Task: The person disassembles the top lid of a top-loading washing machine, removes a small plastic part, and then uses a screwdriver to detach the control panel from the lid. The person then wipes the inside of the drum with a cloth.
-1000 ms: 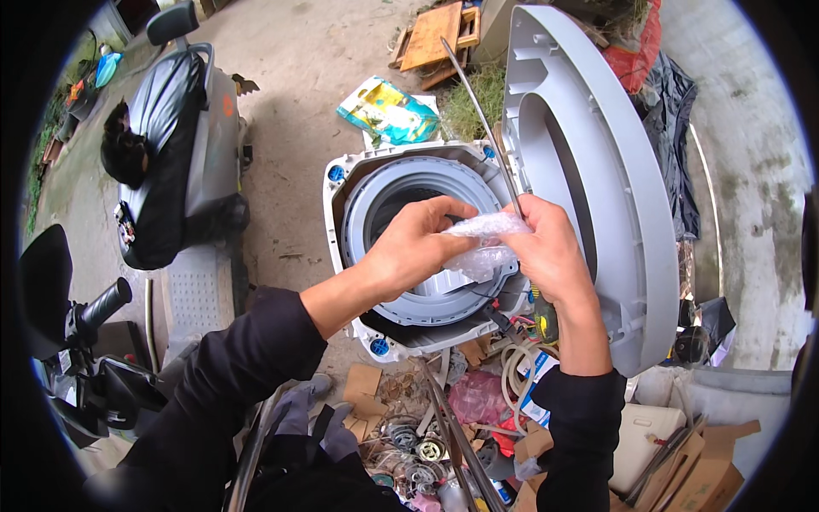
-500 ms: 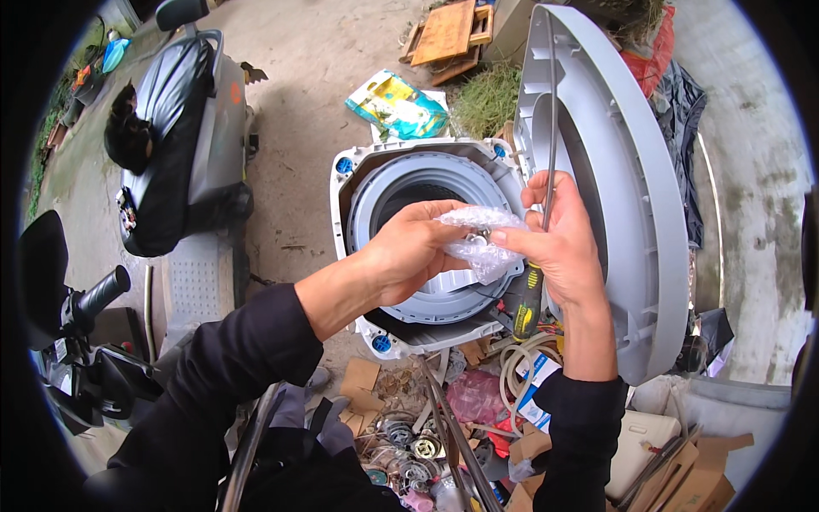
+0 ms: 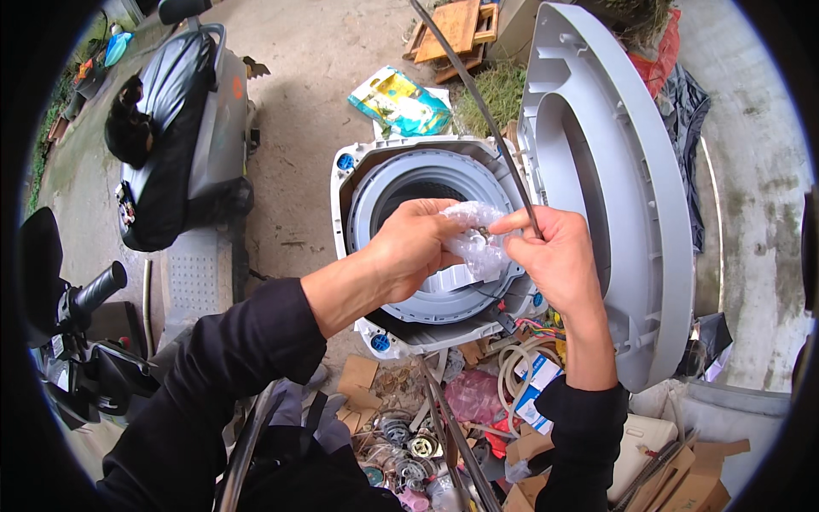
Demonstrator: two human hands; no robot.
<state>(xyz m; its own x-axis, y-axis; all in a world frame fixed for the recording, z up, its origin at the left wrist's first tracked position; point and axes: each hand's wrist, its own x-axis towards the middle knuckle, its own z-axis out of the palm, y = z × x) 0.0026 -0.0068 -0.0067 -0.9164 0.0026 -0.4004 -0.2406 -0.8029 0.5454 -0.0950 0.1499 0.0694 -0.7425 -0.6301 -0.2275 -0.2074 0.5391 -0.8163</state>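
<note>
My left hand (image 3: pixel 409 243) grips a piece of bubble wrap (image 3: pixel 467 252), with small shiny bits visible in its folded middle, too small to name. My right hand (image 3: pixel 550 252) is closed, fingertips at the wrap, and also holds a long thin metal screwdriver shaft (image 3: pixel 478 102) that slants up and to the left; its handle is hidden. Both hands are over an opened top-loading washing machine (image 3: pixel 341 222) with a grey ringed tub (image 3: pixel 375 183). Its grey top cover (image 3: pixel 648 239) stands raised on the right. Coloured wires (image 3: pixel 542 328) show near the front right corner.
A scooter (image 3: pixel 196 154) with a dark cat (image 3: pixel 128 132) on its seat stands left. Wooden boards (image 3: pixel 448 30), grass (image 3: pixel 495 94) and a bright plastic bag (image 3: pixel 397 102) lie behind the machine. Hoses (image 3: pixel 512 367), cardboard (image 3: pixel 708 469), scrap parts and metal bars (image 3: pixel 461 452) crowd the foreground.
The screwdriver has swung from upright to leaning up-left, and its yellow-black handle is now hidden. My right fingers have shifted down around it and onto the bubble wrap, which both hands still handle.
</note>
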